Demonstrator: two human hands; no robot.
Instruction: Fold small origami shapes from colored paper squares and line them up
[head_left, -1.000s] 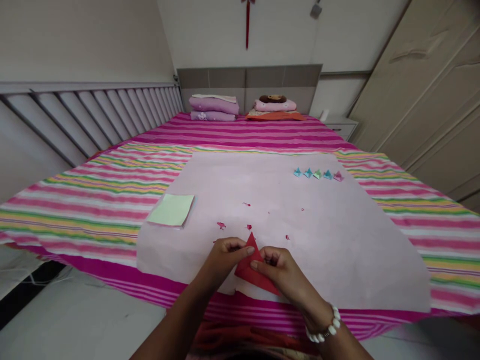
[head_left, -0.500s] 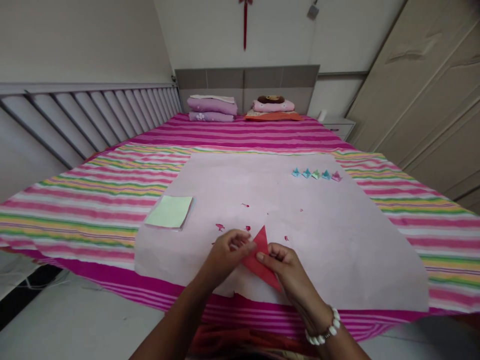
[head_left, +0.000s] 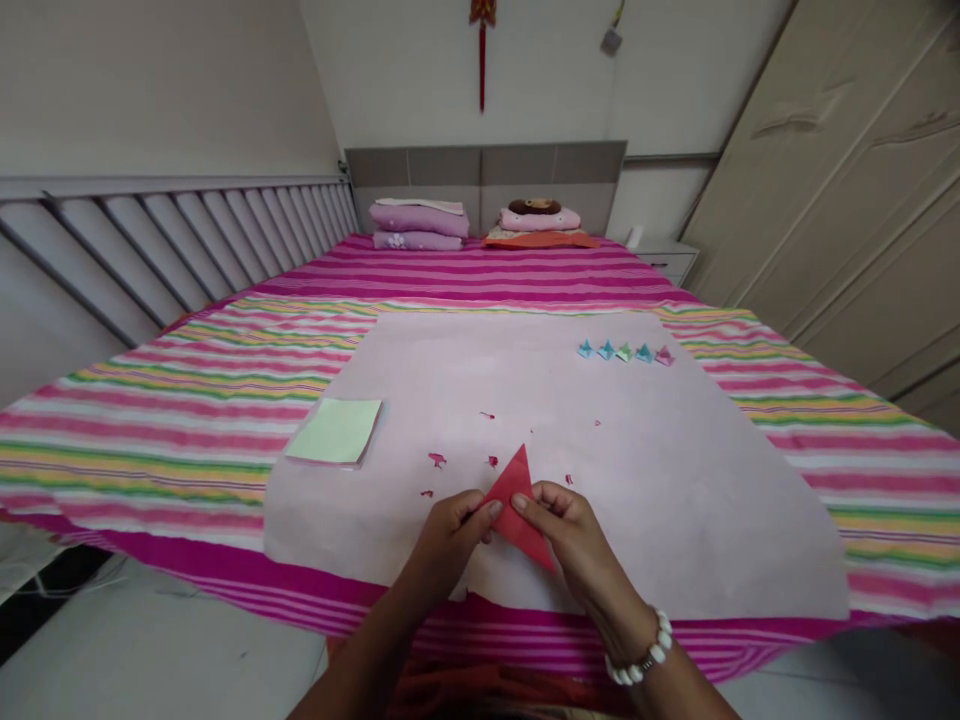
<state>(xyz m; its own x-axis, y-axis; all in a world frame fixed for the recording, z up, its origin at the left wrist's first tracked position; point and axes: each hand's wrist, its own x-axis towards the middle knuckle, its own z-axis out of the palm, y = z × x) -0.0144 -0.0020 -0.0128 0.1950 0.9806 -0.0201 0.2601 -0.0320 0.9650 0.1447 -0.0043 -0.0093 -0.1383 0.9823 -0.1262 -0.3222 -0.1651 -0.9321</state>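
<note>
A red sheet of paper (head_left: 519, 500), folded into a triangle with one point upward, is held up above the front of a large pale sheet (head_left: 697, 500). My left hand (head_left: 450, 535) pinches its left corner between thumb and fingers. On the other side my right hand (head_left: 566, 520) grips it, thumb flat on the front face and fingers behind. Scattered red paper scraps (head_left: 436, 460) lie just beyond my hands. To the left rests a stack of square paper (head_left: 335, 432), light green on top.
Several small folded paper pieces (head_left: 625, 352) in blue, green and pink stand in a row at the far right of the pale sheet. A striped bedspread (head_left: 187, 400) surrounds it. Folded bedding (head_left: 418, 222) sits by the headboard (head_left: 442, 165). Railings (head_left: 187, 240) run along the left.
My left hand has come down to the left corner of the red paper and now pinches it, where before its fingers were looser and higher. The view has shifted slightly.
</note>
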